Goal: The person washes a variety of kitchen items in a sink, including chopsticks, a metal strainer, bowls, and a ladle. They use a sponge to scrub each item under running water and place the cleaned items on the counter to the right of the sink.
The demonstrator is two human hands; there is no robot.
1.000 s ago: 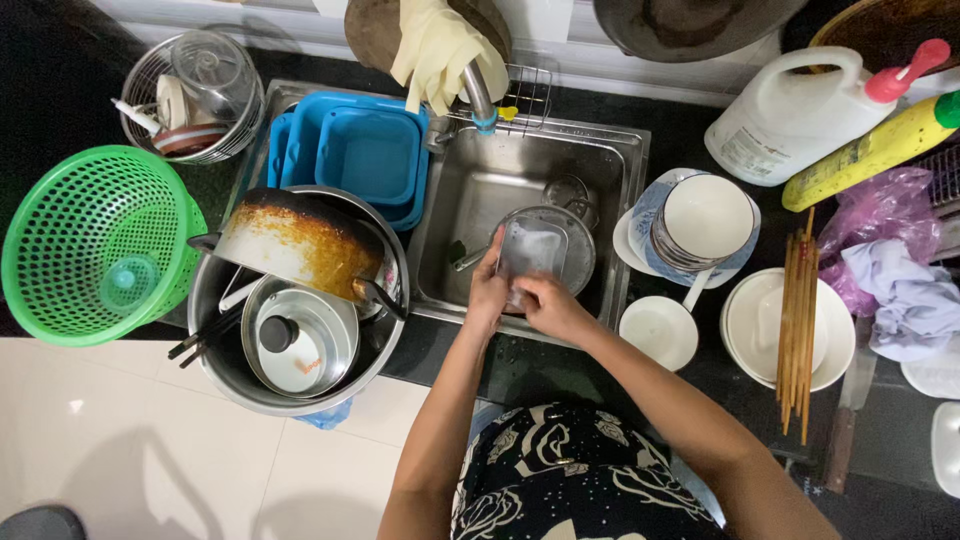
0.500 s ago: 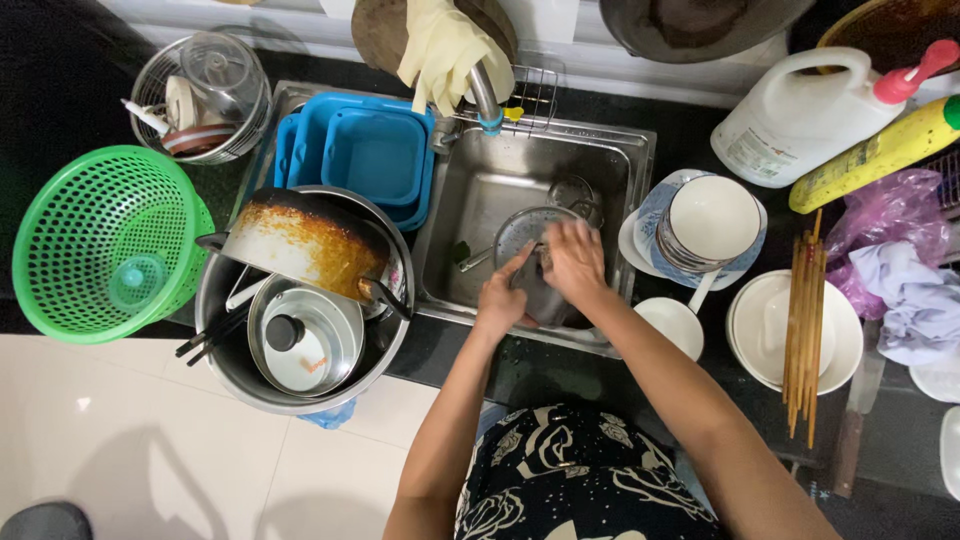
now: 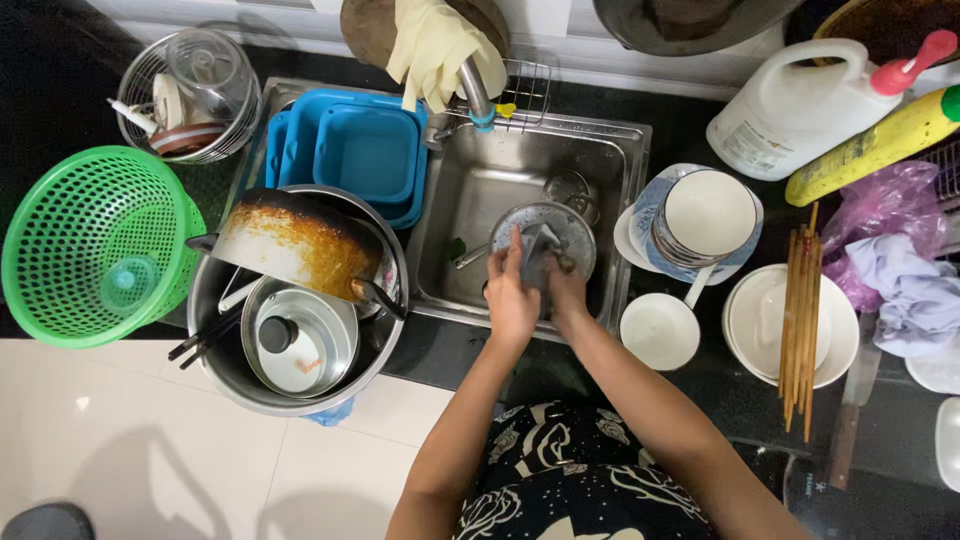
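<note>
Both my hands are over the steel sink [image 3: 610, 150], working on a round metal lid [image 3: 570, 225] held just above the basin. My left hand [image 3: 510, 295] presses a grey scrubbing cloth [image 3: 535, 250] against the lid's face, fingers pointing away from me. My right hand [image 3: 567, 292] grips the lid's near rim. The lid's near part is hidden by the cloth and my fingers. A smaller metal lid [image 3: 567, 187] lies in the basin behind it.
Left of the sink are blue tubs [image 3: 365, 155], a burnt pot [image 3: 295, 240] inside a large steel basin [image 3: 215, 345], and a green basket [image 3: 90, 245]. To the right are stacked white bowls [image 3: 705, 215], chopsticks [image 3: 800, 310], a detergent jug [image 3: 800, 110]. Rubber gloves [image 3: 435, 45] hang over the tap.
The lid has gone from upright in front of me to lying flatter over the sink. My right hand slid from its face to the near rim; the cloth now lies under my left hand.
</note>
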